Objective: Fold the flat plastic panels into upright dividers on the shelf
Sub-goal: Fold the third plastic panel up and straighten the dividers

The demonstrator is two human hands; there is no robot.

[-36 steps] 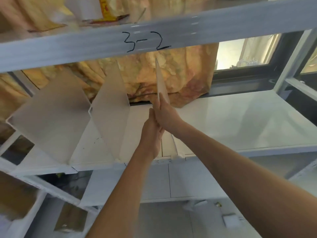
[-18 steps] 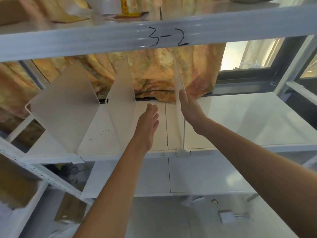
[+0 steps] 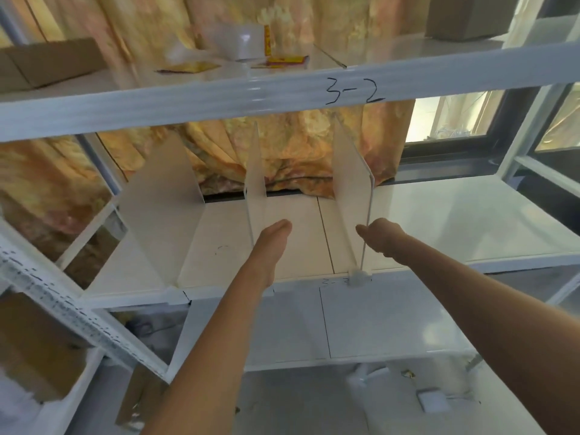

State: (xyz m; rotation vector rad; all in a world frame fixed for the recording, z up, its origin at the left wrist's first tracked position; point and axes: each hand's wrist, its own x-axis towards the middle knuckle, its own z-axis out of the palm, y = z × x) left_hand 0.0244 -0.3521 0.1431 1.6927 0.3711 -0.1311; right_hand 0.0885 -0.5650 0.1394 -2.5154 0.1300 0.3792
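Three white plastic dividers stand upright on the white shelf (image 3: 470, 221): a left divider (image 3: 163, 196), a middle divider (image 3: 255, 183) and a right divider (image 3: 351, 189). The right divider's foot sits in a clip (image 3: 358, 277) at the shelf's front edge. My left hand (image 3: 271, 243) is flat with the fingers together, just right of the middle divider, and holds nothing. My right hand (image 3: 381, 235) is at the right divider's front edge with curled fingers. Its thumb lies across the edge, and whether it grips the panel is unclear.
Above runs a shelf beam (image 3: 282, 95) marked "3-2", with a cardboard box (image 3: 47, 64) and small yellow packs (image 3: 285, 60) on the top shelf. An orange curtain (image 3: 282, 142) hangs behind, with a window (image 3: 452, 117) at right. A lower shelf (image 3: 376, 321) lies below.
The right panel, held up with both hands a second ago, now stands alone. My left hand moved off to the left. My right hand slid down to the panel's front edge. The view tilted upward.
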